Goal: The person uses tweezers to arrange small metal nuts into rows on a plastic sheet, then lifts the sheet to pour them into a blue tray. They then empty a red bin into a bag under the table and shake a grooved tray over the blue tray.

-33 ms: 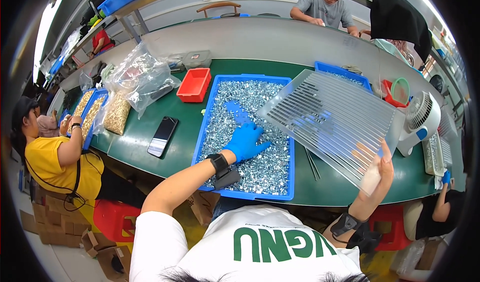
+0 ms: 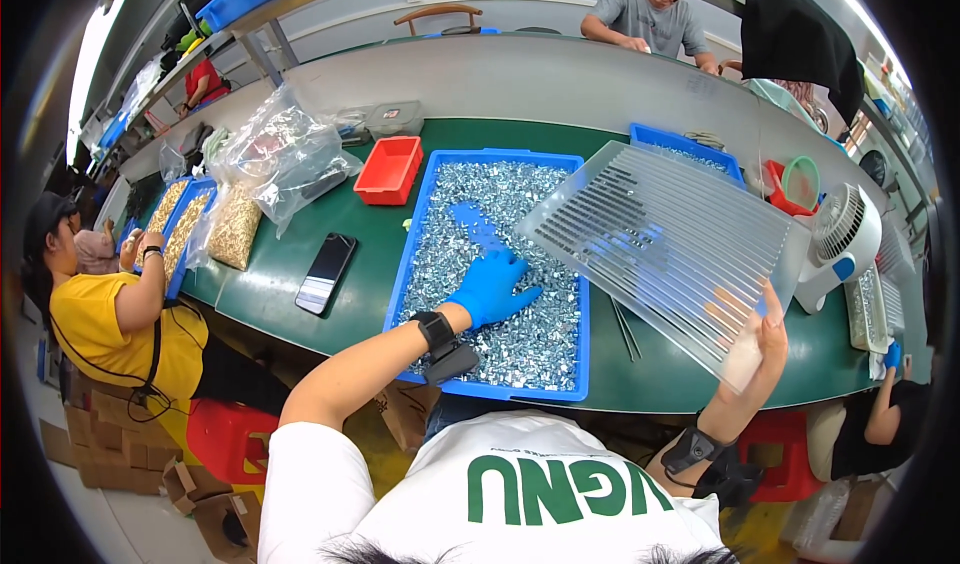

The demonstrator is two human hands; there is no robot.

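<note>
My left hand [image 2: 492, 289], in a blue glove, rests on a heap of small shiny metal pieces [image 2: 530, 349]. Its fingers are spread, and nothing shows gripped in them. The pieces fill a shallow blue tray [image 2: 402, 282], whose blue bottom shows through just beyond my fingertips. On the right, my right hand [image 2: 770, 342] grips the near right edge of a clear ribbed plastic plate [image 2: 690, 254]. That plate is tilted and overlaps the tray's right rim. Dark pieces lie along its grooves at the far left part. Some of my right fingers show blurred through the plastic.
Left of the tray are a phone [image 2: 326, 274], a red bin [image 2: 388, 170] and a plastic bag of gold-coloured pieces [image 2: 236, 226]. Tweezers [image 2: 627, 328] lie beneath the plate's near side. A white fan [image 2: 840, 239] stands at right. Co-workers sit on both sides and opposite.
</note>
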